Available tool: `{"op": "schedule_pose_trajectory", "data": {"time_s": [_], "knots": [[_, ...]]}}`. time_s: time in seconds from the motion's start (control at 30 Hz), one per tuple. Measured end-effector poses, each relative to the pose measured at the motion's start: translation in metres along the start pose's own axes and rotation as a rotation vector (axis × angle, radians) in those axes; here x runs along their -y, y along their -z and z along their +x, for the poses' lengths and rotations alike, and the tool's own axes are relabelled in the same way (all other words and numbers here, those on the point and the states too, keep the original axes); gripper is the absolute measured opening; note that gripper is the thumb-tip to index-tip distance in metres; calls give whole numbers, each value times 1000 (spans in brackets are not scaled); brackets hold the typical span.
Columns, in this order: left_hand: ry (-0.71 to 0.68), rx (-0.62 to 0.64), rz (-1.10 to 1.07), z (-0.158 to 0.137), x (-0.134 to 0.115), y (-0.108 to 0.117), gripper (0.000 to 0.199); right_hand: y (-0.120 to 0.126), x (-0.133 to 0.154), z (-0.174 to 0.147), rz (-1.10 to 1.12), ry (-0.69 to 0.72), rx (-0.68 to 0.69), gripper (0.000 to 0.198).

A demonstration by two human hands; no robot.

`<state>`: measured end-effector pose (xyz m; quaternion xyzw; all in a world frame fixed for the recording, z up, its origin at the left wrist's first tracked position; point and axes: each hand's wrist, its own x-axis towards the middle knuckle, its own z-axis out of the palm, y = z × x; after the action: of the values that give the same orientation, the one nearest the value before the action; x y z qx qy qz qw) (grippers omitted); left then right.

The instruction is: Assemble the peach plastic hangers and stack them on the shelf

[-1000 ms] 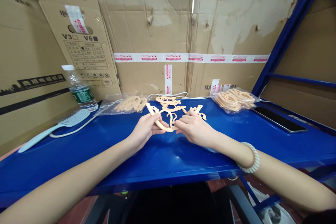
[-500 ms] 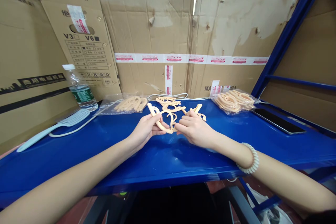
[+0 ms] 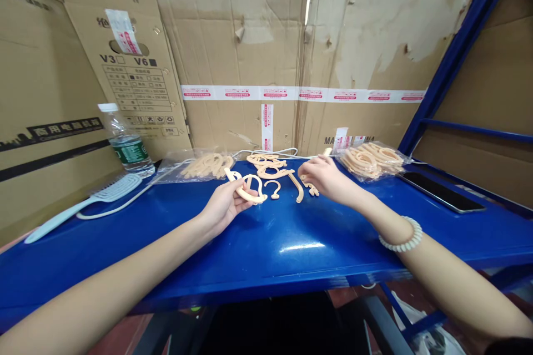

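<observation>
My left hand [image 3: 227, 199] grips a cream plastic hanger body [image 3: 250, 198], a curved bar joined to a rounded loop, between thumb and fingers. To the right, my right hand [image 3: 318, 177] is closed; the tip of a cream hanger arm [image 3: 327, 151] sticks up past its knuckles, the rest of that piece hidden. Between the hands a loose hanger hook [image 3: 272, 188] lies on the blue table [image 3: 266, 255]. Beside it rests a narrow curved hanger arm [image 3: 297, 188]. Small cream pieces [image 3: 312, 189] show just under my right hand. Several looped hanger parts [image 3: 268, 165] are piled behind.
Bags of cream parts lie at the back left [image 3: 208, 165] and back right [image 3: 370, 160]. A water bottle [image 3: 131, 150] and a light-blue hairbrush [image 3: 104, 191] are at the left. A black phone [image 3: 441, 191] lies right. Cardboard [image 3: 241, 122] walls the back.
My hands have moved apart, the left slightly left with the hanger body, the right up and to the right. The hook and an arm on the table are now uncovered.
</observation>
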<state>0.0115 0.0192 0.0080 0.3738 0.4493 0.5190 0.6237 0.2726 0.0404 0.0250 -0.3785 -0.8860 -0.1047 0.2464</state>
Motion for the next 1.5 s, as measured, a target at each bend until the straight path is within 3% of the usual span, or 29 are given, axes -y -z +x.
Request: {"op": "schedule_pose_trajectory", "data": {"time_s": [0.23,0.53,0.7,0.8,0.9,1.07,1.33,1.5], "knots": [[-5,-29,-21,1,0,0,18,-22,24,0,277,152,220,19],[4,-18,-6,-3,-2,-3,21,-25,17,-1,222,71,247,19],[16,7,24,-5,-4,-3,24,-14,5,-2,182,39,296,29],[13,72,79,-7,-3,-3,24,-5,0,-3,164,-13,326,37],[50,222,219,-10,2,-5,22,-3,0,-3,166,-16,342,41],[152,490,453,-18,10,-9,25,-12,9,-2,125,-1,332,28],[138,550,544,-19,9,-8,35,-28,17,0,131,-19,246,11],[129,556,539,-17,10,-7,37,-20,14,2,236,-8,238,10]]}}
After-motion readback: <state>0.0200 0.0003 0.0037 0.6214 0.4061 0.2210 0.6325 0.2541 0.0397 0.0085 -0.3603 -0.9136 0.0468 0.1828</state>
